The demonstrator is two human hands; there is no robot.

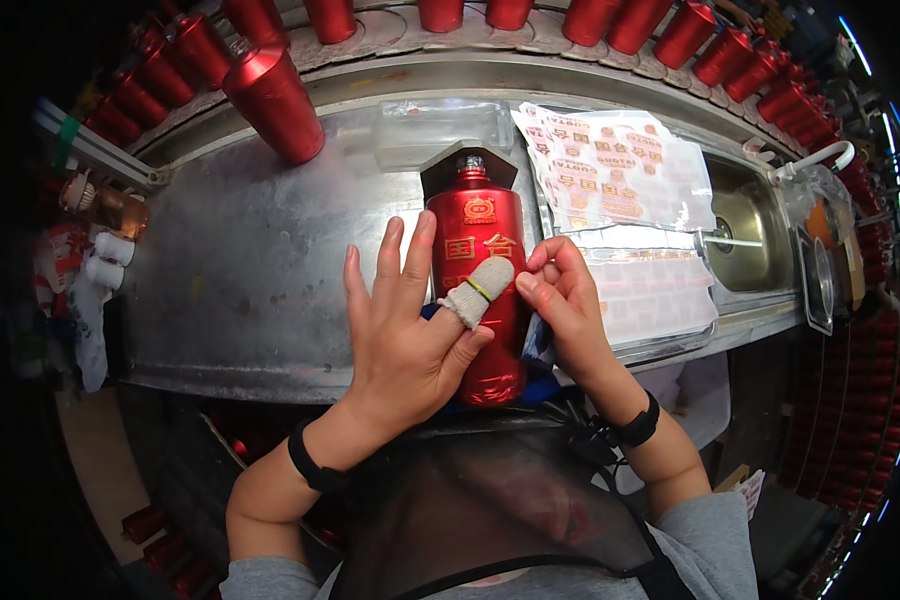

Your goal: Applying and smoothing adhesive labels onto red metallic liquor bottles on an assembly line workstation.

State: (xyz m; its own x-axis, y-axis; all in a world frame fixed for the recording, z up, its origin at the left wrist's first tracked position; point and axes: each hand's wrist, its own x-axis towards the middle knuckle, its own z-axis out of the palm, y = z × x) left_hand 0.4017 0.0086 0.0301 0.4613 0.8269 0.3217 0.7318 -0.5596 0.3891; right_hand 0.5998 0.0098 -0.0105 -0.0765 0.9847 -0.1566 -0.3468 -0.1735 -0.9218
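A red metallic bottle (pixel 477 225) with gold raised markings lies in front of me, its neck pointing away and resting on a dark angular holder (pixel 511 168). Across the bottle's face reaches my left hand (pixel 405 330), fingers spread; its index finger wears a white knit finger cover (pixel 482 290) with a yellow-and-black band and touches the bottle's front. On the bottle's right side my right hand (pixel 565 305) has thumb and index finger pinched together. Whatever is between those fingertips is too small to make out. Something blue shows beneath the bottle.
Printed label sheets (pixel 620 170) lie on the metal worktop (pixel 240 270), left of a sink (pixel 745 225) with a white tap (pixel 820 158). Another red bottle (pixel 275 105) stands at the far left. A clear block (pixel 440 128) sits behind the holder. Red bottles line a conveyor (pixel 390 45).
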